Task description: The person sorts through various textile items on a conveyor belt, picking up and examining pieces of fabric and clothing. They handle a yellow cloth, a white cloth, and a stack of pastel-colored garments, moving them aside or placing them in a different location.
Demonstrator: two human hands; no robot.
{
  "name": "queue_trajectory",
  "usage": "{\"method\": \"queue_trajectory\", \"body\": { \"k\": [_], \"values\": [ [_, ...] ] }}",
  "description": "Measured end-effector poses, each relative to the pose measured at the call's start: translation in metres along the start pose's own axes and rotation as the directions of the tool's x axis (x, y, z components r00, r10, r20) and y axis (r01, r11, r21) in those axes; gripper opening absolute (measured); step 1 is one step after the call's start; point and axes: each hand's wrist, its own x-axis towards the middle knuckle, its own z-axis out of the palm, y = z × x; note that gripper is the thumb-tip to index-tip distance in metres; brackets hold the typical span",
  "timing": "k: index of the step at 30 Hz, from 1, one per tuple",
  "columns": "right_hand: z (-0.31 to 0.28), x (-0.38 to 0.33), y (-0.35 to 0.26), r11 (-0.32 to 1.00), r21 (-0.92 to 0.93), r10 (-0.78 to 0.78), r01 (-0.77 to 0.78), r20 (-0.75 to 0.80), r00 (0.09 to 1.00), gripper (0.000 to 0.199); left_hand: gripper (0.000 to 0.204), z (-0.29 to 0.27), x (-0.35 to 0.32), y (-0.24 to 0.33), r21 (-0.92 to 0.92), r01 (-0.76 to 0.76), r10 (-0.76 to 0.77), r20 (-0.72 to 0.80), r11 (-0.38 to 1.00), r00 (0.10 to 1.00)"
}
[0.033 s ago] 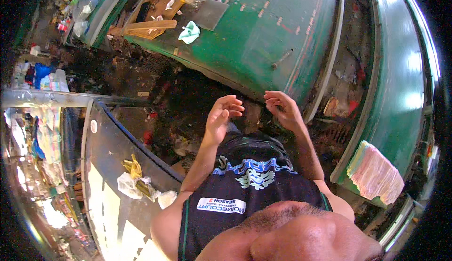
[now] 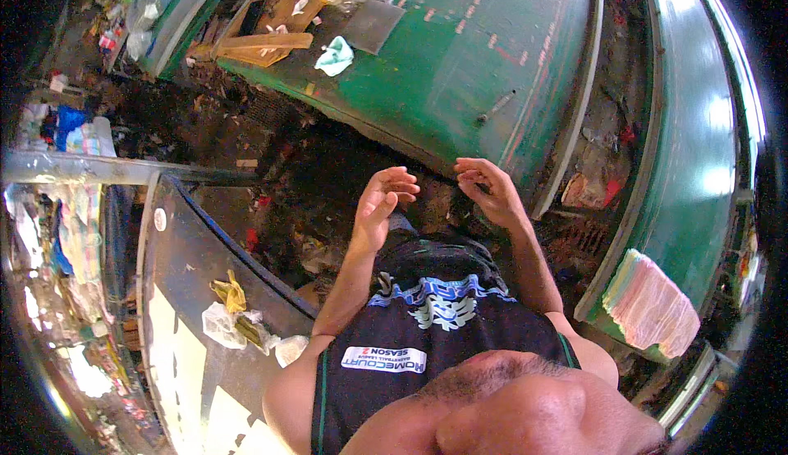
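Observation:
My left hand (image 2: 383,206) is raised in front of my body, fingers loosely bent and apart, with nothing in it. Across from it, my right hand (image 2: 490,190) is also bare, its fingers spread and slightly curled. The two hands face each other with a gap between them, near the close edge of a green conveyor belt (image 2: 443,61). Beyond my right hand, a thin syringe-like object (image 2: 498,106) lies on the belt. Farther left on it are a crumpled pale green cloth (image 2: 335,56) and a flat grey sheet (image 2: 374,27).
Wooden boards (image 2: 267,42) and scraps lie at the belt's far left. A second green belt (image 2: 694,127) runs along the right, bearing a pink layered stack (image 2: 654,302). At left, a dark panel (image 2: 185,246) carries crumpled yellow wrapping (image 2: 231,292) and white plastic (image 2: 223,325). Litter covers the floor.
The things on the green belt appear slightly farther right, and my hands slightly farther left. Both hands keep the same pose.

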Motion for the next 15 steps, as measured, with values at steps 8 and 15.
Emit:
{"method": "queue_trajectory", "body": {
  "k": [8, 15],
  "values": [
    [0.025, 0.086, 0.005, 0.990, -0.105, -0.074, 0.089, 0.141, 0.987, 0.037, 0.046, -0.039, -0.007, 0.024, 0.149, -0.057, 0.087, -0.209, 0.987, 0.974],
    [0.039, 0.108, 0.004, 0.967, -0.188, -0.133, 0.170, 0.195, 0.972, 0.034, 0.052, -0.049, -0.024, 0.015, 0.155, -0.016, 0.080, -0.416, 0.988, 0.906]
  ]
}}
